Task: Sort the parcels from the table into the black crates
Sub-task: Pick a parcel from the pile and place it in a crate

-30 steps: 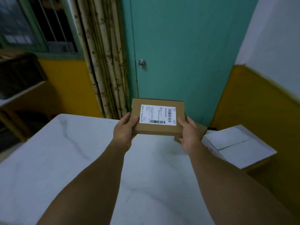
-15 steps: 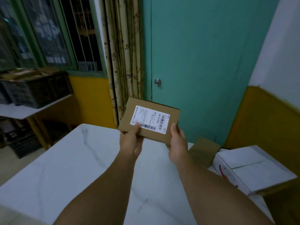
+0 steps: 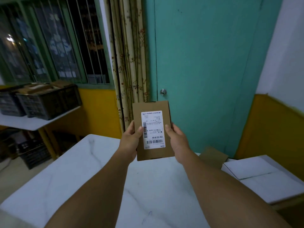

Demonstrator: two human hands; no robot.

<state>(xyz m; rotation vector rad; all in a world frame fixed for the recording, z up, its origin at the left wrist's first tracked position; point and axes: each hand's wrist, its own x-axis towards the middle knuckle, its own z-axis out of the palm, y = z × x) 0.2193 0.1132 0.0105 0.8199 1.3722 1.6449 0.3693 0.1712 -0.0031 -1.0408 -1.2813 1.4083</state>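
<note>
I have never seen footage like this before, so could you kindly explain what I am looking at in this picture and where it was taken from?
There is no machine here: a person wears a camera on the head, looking forward and down, so you see their own two arms. The left hand and right hand grip a flat brown parcel by its sides, raised above a white marble-look table, printed label facing the camera. At the table's right end lie a white box and a smaller brown box. On a side table to the left stand the black crates, already holding cardboard parcels. Behind are a teal door and a curtain.
</note>
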